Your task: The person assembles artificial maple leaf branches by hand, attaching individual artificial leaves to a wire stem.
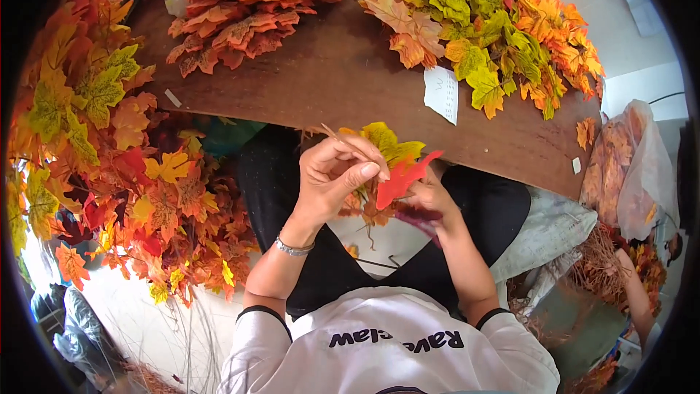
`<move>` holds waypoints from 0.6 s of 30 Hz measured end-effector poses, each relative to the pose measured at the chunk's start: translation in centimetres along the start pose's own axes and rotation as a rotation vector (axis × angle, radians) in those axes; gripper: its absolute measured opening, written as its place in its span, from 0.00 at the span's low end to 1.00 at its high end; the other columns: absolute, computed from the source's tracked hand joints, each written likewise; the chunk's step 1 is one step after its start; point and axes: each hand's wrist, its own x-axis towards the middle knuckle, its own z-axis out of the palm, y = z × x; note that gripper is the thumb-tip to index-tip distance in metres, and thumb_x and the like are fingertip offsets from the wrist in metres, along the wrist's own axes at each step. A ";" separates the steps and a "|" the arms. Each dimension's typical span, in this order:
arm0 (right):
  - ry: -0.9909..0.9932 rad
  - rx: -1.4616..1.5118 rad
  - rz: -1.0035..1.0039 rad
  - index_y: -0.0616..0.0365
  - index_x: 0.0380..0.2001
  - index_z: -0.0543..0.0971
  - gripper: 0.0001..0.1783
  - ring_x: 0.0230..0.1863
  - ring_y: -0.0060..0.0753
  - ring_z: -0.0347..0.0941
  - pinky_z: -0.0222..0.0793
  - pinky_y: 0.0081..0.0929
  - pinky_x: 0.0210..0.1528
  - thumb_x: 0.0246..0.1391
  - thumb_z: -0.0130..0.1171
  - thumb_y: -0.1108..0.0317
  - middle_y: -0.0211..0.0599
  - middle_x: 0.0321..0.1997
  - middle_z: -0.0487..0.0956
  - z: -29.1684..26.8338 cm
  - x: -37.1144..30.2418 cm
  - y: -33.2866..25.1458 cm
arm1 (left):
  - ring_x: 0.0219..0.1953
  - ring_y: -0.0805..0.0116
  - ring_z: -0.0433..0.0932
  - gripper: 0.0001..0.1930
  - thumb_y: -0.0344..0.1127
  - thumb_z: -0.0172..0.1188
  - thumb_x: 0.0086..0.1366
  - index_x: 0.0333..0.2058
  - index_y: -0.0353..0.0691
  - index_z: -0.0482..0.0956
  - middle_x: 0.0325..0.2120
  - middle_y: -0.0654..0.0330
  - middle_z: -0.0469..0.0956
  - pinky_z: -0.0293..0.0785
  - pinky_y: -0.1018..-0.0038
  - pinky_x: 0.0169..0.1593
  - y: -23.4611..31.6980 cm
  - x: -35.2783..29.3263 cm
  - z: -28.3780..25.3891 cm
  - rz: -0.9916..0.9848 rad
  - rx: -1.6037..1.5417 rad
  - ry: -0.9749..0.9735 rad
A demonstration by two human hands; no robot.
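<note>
My left hand [332,179], with a silver band at the wrist, is closed in a pinch over my lap. A thin brown stick [341,138] runs through its fingers, and the fingertips meet the edge of a red artificial maple leaf [402,181]. My right hand [432,198] is closed beside that leaf, partly hidden by it, and holds a spray of artificial leaves. A yellow-green leaf [386,142] stands at the far side of the fingers. Orange leaves [375,215] and a dark red leaf [421,216] hang below.
The brown table [313,73] carries a stack of orange-red leaves [248,7], green and orange leaves [474,36] and a paper slip [441,95]. Autumn leaf branches [160,197] crowd the left. Bagged leaves [634,168] and another person's arm [636,292] are at right.
</note>
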 end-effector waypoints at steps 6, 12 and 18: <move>-0.605 -0.291 0.224 0.66 0.46 0.70 0.20 0.40 0.31 0.73 0.67 0.23 0.43 0.51 0.55 0.66 0.42 0.40 0.76 3.5 0.5 -0.3 | 0.27 0.75 0.74 0.05 0.25 0.54 0.59 0.34 0.32 0.71 0.26 0.60 0.74 0.70 0.81 0.31 2.4 3.3 0.8 -0.091 -0.007 0.047; -0.887 0.635 0.049 0.66 0.40 0.70 0.17 0.31 0.48 0.75 0.72 0.31 0.26 0.52 0.53 0.64 0.51 0.33 0.76 4.3 -2.5 -5.6 | 0.29 0.76 0.74 0.10 0.30 0.52 0.61 0.40 0.33 0.70 0.29 0.59 0.75 0.71 0.84 0.34 2.7 7.6 -1.8 -0.307 -0.154 -0.035; -0.638 -0.206 -0.342 0.60 0.40 0.72 0.12 0.44 0.50 0.70 0.63 0.43 0.48 0.52 0.52 0.67 0.48 0.38 0.76 5.2 -4.0 -6.7 | 0.29 0.73 0.74 0.06 0.30 0.52 0.61 0.36 0.35 0.72 0.29 0.60 0.76 0.72 0.80 0.37 4.6 11.0 1.1 -0.032 -0.078 -0.372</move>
